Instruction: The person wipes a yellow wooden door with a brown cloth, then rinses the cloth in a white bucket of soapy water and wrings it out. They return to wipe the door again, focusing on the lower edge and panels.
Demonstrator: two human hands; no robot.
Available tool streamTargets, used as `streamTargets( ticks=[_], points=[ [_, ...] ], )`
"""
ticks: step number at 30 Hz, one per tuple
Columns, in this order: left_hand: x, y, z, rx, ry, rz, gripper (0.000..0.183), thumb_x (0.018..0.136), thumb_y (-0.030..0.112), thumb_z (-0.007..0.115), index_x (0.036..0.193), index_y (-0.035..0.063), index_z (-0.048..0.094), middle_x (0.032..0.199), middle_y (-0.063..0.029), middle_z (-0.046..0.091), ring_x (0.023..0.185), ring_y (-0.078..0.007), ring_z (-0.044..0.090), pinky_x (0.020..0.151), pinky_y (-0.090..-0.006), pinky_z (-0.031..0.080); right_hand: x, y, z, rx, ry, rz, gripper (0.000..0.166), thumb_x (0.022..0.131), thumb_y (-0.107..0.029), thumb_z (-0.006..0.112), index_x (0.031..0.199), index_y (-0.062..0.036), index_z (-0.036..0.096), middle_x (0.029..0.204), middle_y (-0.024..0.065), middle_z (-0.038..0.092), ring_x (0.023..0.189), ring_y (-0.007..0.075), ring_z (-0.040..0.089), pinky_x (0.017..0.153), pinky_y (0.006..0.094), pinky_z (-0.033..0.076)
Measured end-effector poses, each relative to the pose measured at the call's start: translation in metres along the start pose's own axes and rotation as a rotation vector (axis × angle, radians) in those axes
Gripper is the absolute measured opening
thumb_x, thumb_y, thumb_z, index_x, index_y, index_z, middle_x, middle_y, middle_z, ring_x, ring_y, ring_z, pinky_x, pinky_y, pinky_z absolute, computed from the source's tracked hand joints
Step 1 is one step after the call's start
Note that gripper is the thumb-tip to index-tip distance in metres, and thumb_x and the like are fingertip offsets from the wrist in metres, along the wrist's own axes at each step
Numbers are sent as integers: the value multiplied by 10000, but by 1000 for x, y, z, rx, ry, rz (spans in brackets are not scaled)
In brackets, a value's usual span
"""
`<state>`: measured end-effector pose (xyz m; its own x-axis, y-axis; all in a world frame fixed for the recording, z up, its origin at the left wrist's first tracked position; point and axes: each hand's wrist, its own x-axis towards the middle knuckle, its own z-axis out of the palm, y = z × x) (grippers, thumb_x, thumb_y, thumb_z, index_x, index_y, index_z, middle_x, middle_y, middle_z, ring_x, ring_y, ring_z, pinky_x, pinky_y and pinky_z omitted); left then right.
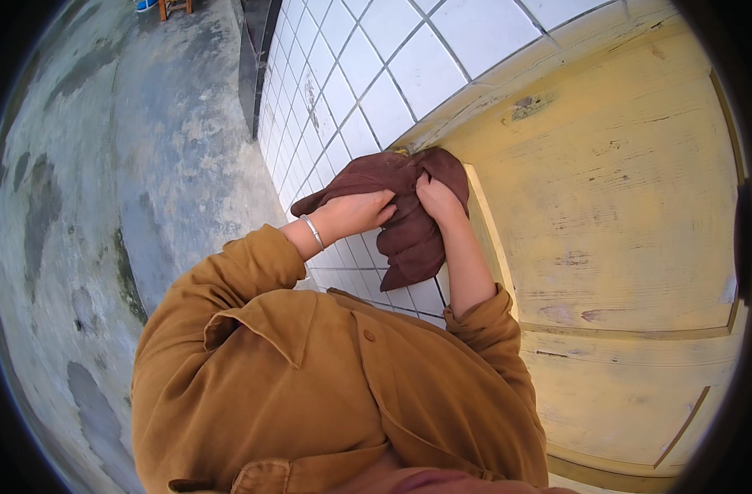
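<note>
A dark brown cloth (413, 238) is bunched up beside the tiled wall, close to the edge of a yellow wooden door. Its top is gathered into folds, one part spreads to the left, and a loose end hangs between my forearms. My right hand (439, 196) is closed on the gathered fabric, its fingertips tucked into a fold. On the other side of the bunch, my left hand (360, 211) pinches the cloth with bent fingers; its grip is partly hidden. A silver bracelet (313, 232) circles my left wrist.
White wall tiles (385, 102) with dark joints run behind the cloth. The worn yellow wooden door (623, 204) stands on the right. Stained concrete floor (184, 142) stretches along the left, with part of a wooden stool (175, 7) and something blue (146, 5) at the top.
</note>
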<state>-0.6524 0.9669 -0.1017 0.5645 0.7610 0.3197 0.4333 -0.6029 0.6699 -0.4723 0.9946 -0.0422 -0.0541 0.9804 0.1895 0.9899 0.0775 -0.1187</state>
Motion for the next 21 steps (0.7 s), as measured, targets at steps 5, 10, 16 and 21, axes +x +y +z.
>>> streamTargets(
  ticks=[5,10,16,21],
  points=[
    [-6,-5,9,-54,0,-9,260,903,288,537,892,29,564,722,-159,622,632,-328,617,544,-398,489,-4,-3,-8,121,53,-266,292,751,-63,514,1011,-33,643,1013,191,628,933,390,572,825,419,474],
    [-9,-1,15,-61,91,62,223,894,251,540,870,31,560,716,-160,614,614,-324,607,546,-384,480,-16,7,-3,303,69,-242,385,755,-55,515,1131,-44,597,1085,187,612,1036,376,548,904,401,442],
    [-5,-5,23,-86,35,112,211,885,231,536,818,33,565,664,-154,593,579,-316,597,530,-386,468,-13,31,1,240,-91,-107,405,779,-81,507,1177,-41,570,1140,192,595,1099,375,523,955,386,413],
    [-8,-5,21,-41,129,174,206,891,219,522,804,36,555,686,-144,595,606,-313,603,554,-380,481,-8,5,-12,400,-95,-281,410,794,-113,508,1194,-43,561,1168,191,588,1131,369,510,983,378,394]
  ],
)
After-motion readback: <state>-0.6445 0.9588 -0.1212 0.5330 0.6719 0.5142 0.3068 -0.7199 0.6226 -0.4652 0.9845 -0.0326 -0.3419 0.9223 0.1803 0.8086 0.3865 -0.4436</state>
